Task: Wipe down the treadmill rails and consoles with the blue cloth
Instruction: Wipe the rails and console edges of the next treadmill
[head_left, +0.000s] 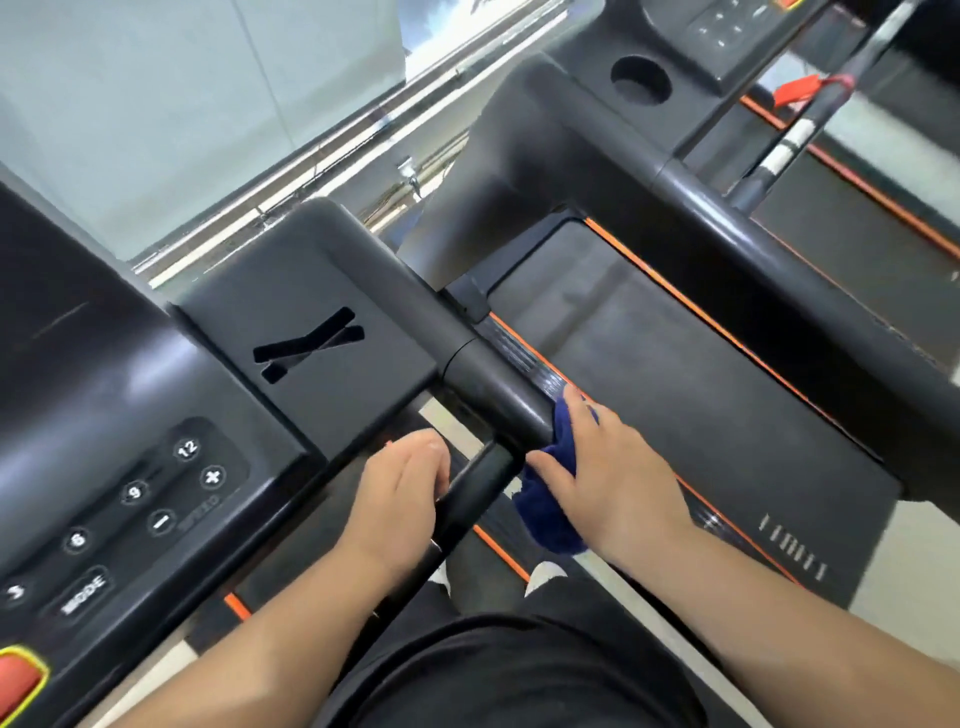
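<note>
The right hand (605, 483) presses a bunched blue cloth (545, 512) against the right side of the black handrail (498, 395), its fingers curled over the cloth and gripping it where the thick rail meets a thinner bar (467, 499). Across that bar, the left hand (402, 499) rests with fingers loosely curled against it, holding nothing else. The rail runs up and left into the near treadmill's console (311, 312), whose button panel (130, 509) shows numbers, plus, minus and a mode key. To the right lies a neighbouring treadmill's belt (675, 374) edged in orange, with its own console and cup holder (641, 80) beyond.
</note>
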